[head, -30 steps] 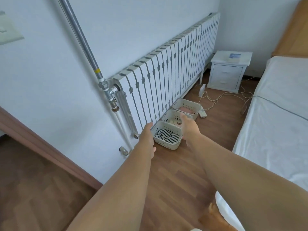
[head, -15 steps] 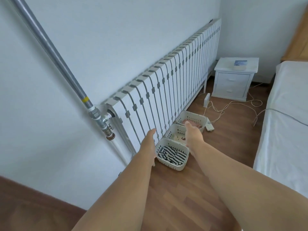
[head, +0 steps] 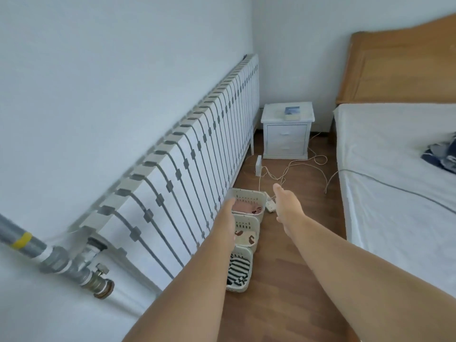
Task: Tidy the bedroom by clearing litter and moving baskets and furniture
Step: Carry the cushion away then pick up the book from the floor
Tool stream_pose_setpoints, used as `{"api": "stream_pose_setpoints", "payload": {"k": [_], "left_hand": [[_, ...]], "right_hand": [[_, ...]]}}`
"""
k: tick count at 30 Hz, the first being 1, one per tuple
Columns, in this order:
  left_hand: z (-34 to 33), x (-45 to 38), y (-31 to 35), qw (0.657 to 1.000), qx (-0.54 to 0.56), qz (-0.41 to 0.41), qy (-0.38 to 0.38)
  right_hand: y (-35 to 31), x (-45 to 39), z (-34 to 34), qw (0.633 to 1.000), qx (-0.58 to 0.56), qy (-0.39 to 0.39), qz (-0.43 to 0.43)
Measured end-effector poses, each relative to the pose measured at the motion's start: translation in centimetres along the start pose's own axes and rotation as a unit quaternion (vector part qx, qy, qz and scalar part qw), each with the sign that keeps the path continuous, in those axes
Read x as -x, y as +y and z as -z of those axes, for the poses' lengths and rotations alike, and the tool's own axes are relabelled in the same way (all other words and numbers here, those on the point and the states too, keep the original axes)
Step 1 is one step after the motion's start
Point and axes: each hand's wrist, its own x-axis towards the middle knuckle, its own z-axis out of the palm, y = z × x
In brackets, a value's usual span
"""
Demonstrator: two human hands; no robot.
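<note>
A long white radiator (head: 187,166) runs along the left wall, and three small pale baskets (head: 244,235) sit in a row on the wood floor (head: 291,280) right at its foot, probably set there to keep the walkway beside the bed free. The near basket (head: 239,270) holds a black-and-white striped cloth; the middle basket (head: 246,232) has something pale with brown patches; the far basket (head: 248,202) holds a pinkish cloth.

Both arms reach forward over the row, as if to take a basket from either side. The left hand (head: 227,215) hangs over the radiator side of the far and middle baskets, fingers straight and holding nothing; whether it touches a rim I cannot tell. The right hand (head: 287,206) is just right of the far basket, fingers extended and loose, also empty.

Beyond it lie a white power strip (head: 270,204) and tangled cables (head: 296,166), then a white nightstand (head: 287,132) in the far corner with a book (head: 292,112) on top. The bed (head: 394,169) fills the right side.
</note>
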Motion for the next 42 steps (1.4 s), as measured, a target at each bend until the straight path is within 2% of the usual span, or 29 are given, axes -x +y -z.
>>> {"api": "stream_pose_setpoints", "payload": {"k": [3, 6, 10, 13, 16, 21, 24, 31, 36, 42], "left_hand": [[-1.8, -3.8, 2.2, 0.998, -0.041, -0.007, -0.041], [-4.0, -6.5, 4.6, 0.995, -0.064, -0.036, -0.071], [-7.7, -8.9, 5.8, 0.988, -0.073, -0.015, -0.132], [-10.1, -10.2, 5.7, 0.981, -0.097, -0.002, -0.167], [-11.9, -11.8, 5.7, 0.980, -0.107, 0.003, -0.170], [-15.2, -14.5, 6.0, 0.976, -0.112, 0.038, -0.184], [-17.5, -16.7, 7.6, 0.980, -0.112, 0.048, -0.159], [-25.8, -21.3, 12.2, 0.993, -0.082, -0.006, -0.089], [-32.6, -22.1, 14.4, 0.991, -0.096, -0.019, -0.091], [-37.5, -24.3, 15.7, 0.987, -0.133, -0.027, -0.088]], "right_hand": [[-1.3, -2.7, -0.2, 0.998, 0.037, 0.048, 0.020], [-1.9, -4.6, -0.1, 0.996, 0.022, 0.089, 0.004], [-1.8, -6.6, 0.9, 0.988, -0.039, 0.141, -0.044], [-1.5, -7.9, 2.3, 0.983, -0.041, 0.173, -0.050], [-1.1, -9.5, 3.9, 0.977, -0.042, 0.202, -0.057], [-0.2, -14.1, 6.0, 0.975, -0.083, 0.187, -0.084], [-0.9, -18.1, 6.9, 0.976, -0.097, 0.174, -0.091], [-4.8, -28.2, 11.2, 0.987, -0.095, 0.097, -0.081], [-7.9, -33.8, 16.2, 0.990, -0.087, 0.090, -0.059], [-8.1, -37.6, 19.2, 0.988, -0.114, 0.050, -0.094]]}}
